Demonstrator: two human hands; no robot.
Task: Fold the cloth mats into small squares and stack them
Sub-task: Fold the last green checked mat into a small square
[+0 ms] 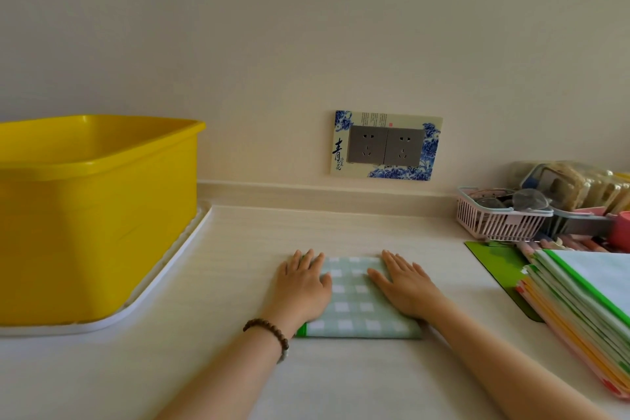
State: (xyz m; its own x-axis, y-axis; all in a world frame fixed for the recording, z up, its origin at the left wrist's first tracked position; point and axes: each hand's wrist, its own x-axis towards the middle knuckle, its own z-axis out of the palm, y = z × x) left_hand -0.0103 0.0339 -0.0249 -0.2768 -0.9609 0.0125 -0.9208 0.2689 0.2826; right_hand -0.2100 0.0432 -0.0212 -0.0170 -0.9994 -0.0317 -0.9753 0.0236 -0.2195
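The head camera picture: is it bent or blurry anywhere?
Head view: wide-angle bending bows the yellow tub and the counter edge; light is soft, shadows faint, no harsh glare; the stack of mats at right looks smeared; both hands stay fairly sharp.

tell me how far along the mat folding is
In hand: both hands, left and right, press flat on a folded green checked mat on the counter. Left: a stack of cloths at the right looks unfolded. No finished stack of small squares is in view.
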